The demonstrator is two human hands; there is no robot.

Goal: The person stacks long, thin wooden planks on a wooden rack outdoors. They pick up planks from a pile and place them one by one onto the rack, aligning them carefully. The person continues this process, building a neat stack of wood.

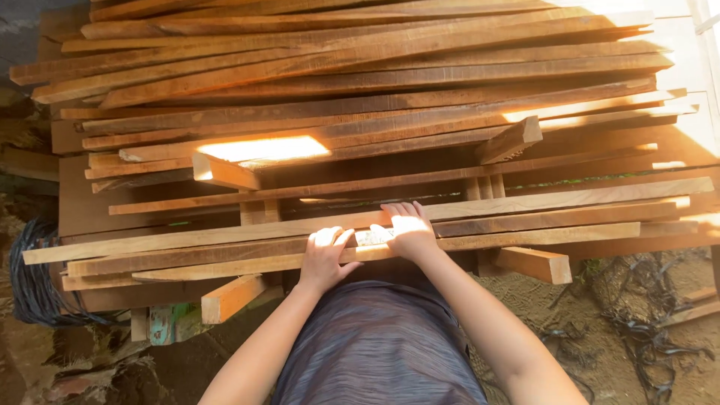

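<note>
Grey-shirted torso (379,345) fills the bottom of the view, both forearms reaching forward. Left hand (324,259) lies flat, fingers spread and loose, on the nearest long wooden plank (525,238) — gripping nothing. Right hand (409,229) rests just beside it, fingers curled over the next plank (570,199); whether it clasps is unclear. Both boards lie on a tall stack of rough planks (360,82). Black cable (34,281) coils at left.

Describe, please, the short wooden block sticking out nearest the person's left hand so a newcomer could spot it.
Start at the big lumber stack and drop to its near edge. Below and left of the left hand, the short block pokes out beneath the long planks, showing a bright orange cut end.
</note>
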